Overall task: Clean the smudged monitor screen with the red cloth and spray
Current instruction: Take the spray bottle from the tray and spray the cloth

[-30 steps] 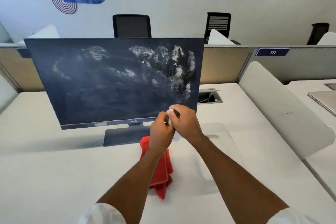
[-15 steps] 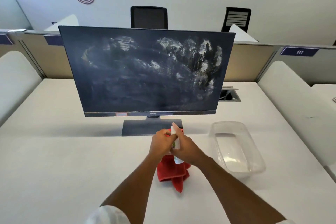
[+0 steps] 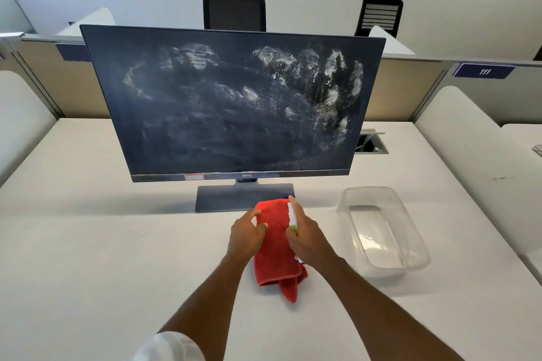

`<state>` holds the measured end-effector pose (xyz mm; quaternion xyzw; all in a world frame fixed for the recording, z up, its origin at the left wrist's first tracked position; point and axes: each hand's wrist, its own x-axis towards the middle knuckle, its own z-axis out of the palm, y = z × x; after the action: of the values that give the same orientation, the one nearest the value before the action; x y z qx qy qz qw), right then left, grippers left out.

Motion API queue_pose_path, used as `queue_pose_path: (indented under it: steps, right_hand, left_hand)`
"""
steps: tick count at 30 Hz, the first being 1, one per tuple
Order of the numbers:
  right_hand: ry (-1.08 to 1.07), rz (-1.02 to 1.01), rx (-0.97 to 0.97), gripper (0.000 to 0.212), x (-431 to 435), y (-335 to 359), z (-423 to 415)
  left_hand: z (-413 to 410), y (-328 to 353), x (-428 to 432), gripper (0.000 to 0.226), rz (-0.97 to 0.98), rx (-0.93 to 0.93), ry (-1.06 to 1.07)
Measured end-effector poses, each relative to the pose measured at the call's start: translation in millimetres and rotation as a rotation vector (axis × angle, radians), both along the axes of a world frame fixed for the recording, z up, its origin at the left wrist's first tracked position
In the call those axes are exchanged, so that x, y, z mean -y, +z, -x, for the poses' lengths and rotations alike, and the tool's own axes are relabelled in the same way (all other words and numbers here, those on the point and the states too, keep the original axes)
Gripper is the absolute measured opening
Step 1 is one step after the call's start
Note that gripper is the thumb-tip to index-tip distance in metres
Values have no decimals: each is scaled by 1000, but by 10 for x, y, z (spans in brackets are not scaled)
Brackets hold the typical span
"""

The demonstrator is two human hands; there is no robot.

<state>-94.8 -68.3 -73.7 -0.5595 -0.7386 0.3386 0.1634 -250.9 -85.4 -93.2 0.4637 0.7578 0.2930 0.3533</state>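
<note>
Head view: monitor point(image 3: 234, 102) stands upright on white desk point(image 3: 88, 243), its dark screen covered w/ whitish smears, thickest toward the upper right. Its flat base point(image 3: 234, 198) sits just behind the hands.

Red cloth point(image 3: 275, 255) lies bunched on the desk directly in front of the base, its far edge touching or overlapping the base's front edge; can't tell which. One corner trails toward the camera.

Left hand point(image 3: 246, 234) rests on the cloth's left side, fingers curled together and pinching a fold of it near the top edge.

Right hand point(image 3: 305, 240) is at the cloth's right side, fingers wrapped tight around a small white spray bottle point(image 3: 291, 217) w/ a green band. Bottle is upright, slightly tilted, its top poking above the fist, index finger raised along it. Bottle's lower part is hidden in the palm. Whether the hand touches the cloth underneath: can't tell.

Clear plastic tub point(image 3: 410, 243) sits on the desk right of the hands, near but apart from the cloth. Two black office chairs point(image 3: 234, 12) stand behind the partition at the back.
</note>
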Motion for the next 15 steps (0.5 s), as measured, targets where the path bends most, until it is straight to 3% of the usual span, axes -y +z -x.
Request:
queue_pose_path:
  steps: [12, 15]
  right_hand:
    - [-9, 32, 172, 74, -4, -108, 69]
    - [-20, 37, 204, 73, 5, -138, 83]
  left_hand:
    - [-36, -70, 22, 89, 130, 4, -155]
    - [-26, -80, 28, 92, 138, 10, -158]
